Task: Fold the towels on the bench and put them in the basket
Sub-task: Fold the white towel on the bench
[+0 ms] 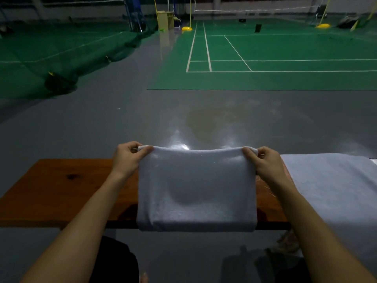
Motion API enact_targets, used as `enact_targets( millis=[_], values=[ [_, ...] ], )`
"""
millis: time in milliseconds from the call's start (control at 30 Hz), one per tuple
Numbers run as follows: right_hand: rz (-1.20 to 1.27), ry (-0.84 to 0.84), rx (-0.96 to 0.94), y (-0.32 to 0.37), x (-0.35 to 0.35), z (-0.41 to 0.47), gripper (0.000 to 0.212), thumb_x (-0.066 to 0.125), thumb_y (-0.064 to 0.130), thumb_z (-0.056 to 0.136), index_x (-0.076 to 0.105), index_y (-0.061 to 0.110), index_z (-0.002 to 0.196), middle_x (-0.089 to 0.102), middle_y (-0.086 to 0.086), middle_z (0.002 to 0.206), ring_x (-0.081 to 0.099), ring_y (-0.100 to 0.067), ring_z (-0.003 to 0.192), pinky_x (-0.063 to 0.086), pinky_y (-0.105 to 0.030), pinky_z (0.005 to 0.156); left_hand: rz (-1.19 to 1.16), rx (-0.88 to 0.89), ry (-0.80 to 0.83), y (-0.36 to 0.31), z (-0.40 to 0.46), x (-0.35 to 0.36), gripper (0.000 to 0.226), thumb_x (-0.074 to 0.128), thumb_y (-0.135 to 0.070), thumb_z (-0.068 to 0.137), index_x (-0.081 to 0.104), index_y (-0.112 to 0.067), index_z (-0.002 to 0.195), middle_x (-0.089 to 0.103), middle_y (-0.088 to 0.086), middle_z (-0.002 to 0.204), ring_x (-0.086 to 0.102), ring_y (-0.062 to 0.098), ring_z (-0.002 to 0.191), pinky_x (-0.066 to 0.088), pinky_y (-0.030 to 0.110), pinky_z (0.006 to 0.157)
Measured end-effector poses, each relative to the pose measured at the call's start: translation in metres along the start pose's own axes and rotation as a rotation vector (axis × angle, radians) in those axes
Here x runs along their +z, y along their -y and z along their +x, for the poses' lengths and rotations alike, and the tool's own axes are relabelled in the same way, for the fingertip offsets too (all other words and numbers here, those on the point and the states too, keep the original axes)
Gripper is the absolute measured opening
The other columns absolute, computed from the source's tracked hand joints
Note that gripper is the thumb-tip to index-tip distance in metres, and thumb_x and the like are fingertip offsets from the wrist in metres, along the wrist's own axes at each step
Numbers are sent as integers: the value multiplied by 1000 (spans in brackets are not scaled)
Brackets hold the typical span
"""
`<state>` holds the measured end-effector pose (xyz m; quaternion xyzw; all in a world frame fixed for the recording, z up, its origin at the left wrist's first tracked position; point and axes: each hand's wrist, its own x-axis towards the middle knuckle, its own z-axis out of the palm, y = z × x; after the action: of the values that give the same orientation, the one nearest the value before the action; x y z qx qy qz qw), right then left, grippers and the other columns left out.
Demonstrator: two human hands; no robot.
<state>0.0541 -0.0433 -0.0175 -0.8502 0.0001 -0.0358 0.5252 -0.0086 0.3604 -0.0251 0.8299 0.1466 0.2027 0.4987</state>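
Holding: a white towel [196, 188] hangs in the air, folded over, above the middle of the worktop [67, 188].
Left hand [127, 158]: its grip pinches the towel's top left corner, thumb and fingers closed on the cloth.
Right hand [265, 161]: its grip pinches the top right corner the same way.
Towel shape: the top edge is pulled tight between the two hands; the bottom fold reaches past the worktop's near edge.
Second towel [330, 188]: lies flat on the right end of the worktop.
Floor [142, 119]: grey and shiny.
Court [265, 58]: green with white lines, far behind.
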Motion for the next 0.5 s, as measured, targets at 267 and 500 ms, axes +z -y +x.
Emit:
enact_targets(
  millis=[267, 500],
  values=[
    [-72, -9, 35, -35, 28, 56, 48, 73, 52, 92, 70, 4, 95, 71, -14, 93, 69, -31, 89, 58, -55, 80, -29, -115, 0, 43, 40, 34, 47, 86, -61, 73, 76, -15, 74, 68, -1, 66, 53, 12, 61, 45, 36, 59],
    [-249, -70, -39, -55, 56, 97, 38, 72, 45, 95, 56, 13, 80, 58, 0, 75, 55, -23, 73, 39, -38, 65, 144, -161, -48, 61, 78, 70, 28, 79, -45, 88, 76, -18, 80, 75, -5, 81, 64, 13, 72, 56, 37, 73]
  ],
)
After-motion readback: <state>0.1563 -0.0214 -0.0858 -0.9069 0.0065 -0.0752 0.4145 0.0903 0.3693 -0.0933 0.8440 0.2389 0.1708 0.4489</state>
